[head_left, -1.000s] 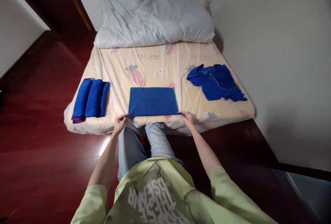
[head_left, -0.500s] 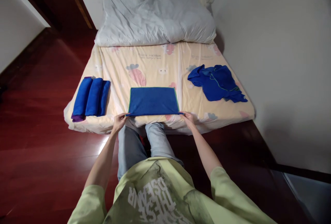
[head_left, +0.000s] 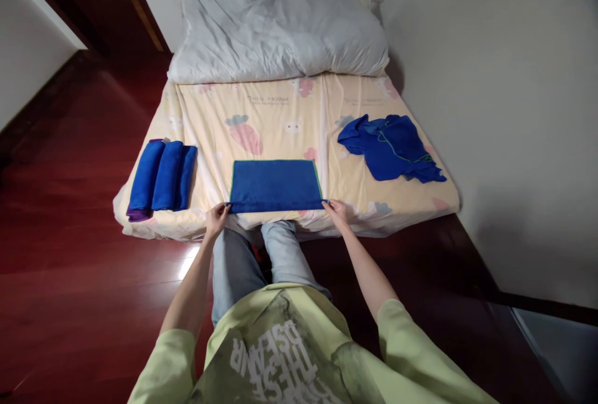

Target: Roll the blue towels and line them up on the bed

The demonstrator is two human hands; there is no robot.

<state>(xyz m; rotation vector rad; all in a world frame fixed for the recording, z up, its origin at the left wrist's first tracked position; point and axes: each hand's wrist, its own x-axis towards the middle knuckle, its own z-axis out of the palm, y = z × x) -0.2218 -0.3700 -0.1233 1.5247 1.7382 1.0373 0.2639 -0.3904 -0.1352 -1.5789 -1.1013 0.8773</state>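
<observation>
A blue towel [head_left: 275, 181] with green edging lies spread flat near the front edge of the bed, its near edge turned over into a narrow strip. My left hand [head_left: 217, 217] pinches the left end of that strip. At the right end, my right hand [head_left: 336, 212] grips the same strip between thumb and fingers. Off to the left rest several rolled or folded blue towels [head_left: 167, 173], side by side, with a purple one [head_left: 139, 213] partly showing beneath. On the right lies a crumpled heap of blue towels [head_left: 395, 147] with green edging.
The bed [head_left: 275, 124] has a pale sheet printed with carrots and rabbits. A white quilt or pillow pile [head_left: 280, 30] sits at its head. A wall [head_left: 504, 111] runs along the right, and dark red wooden floor [head_left: 70, 254] surrounds the left and front.
Both hands have moved slightly forward, turning the towel's near edge over into a wider strip. The other towels stay where they were; the view has shifted a little.
</observation>
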